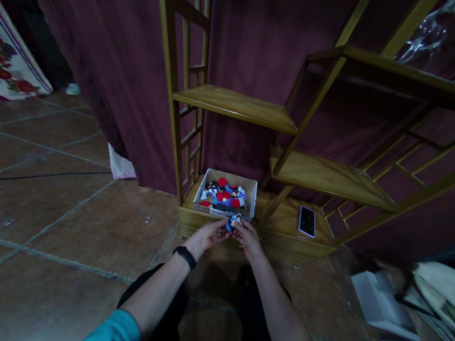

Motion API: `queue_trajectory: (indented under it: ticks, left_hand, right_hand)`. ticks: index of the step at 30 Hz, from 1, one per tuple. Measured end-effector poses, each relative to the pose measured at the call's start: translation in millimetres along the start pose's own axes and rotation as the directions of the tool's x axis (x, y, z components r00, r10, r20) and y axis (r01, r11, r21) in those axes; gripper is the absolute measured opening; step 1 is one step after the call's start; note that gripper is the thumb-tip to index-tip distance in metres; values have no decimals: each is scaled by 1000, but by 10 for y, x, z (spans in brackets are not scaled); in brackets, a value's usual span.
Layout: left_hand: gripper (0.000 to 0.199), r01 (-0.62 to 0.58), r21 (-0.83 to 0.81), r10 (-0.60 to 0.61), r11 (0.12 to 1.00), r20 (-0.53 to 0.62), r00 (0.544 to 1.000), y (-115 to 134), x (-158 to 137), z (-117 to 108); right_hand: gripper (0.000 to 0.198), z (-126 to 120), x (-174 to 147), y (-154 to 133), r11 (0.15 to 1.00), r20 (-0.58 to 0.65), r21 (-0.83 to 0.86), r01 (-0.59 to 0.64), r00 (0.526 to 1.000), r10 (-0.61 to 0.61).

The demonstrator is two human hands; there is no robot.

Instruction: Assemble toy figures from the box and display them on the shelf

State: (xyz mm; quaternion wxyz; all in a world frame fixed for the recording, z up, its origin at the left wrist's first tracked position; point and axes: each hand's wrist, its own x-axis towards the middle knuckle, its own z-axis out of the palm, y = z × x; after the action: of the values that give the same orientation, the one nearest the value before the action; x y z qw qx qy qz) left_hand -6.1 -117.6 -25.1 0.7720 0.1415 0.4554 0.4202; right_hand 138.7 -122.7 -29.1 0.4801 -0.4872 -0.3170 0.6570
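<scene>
Teal sleeves (113, 335) | left hand (210, 233), right hand (249, 238): half-curled | both pinching blue piece (229, 225)

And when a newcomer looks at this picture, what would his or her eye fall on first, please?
Probably the open box of small pieces, bright red among blue and black, low on the wooden shelf unit. Just in front of it, the left hand and right hand hold a small blue item at their fingertips. After that, perhaps the phone lying to the box's right.
</scene>
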Motion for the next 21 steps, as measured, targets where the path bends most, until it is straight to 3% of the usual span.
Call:
queue_trajectory:
  ticks: [21]
  left_hand:
    - [19,-16,17,16,1000,-40,999,-33,40,-12]
  right_hand:
    - [40,-28,99,80,980,-29,-167,103,994,-109]
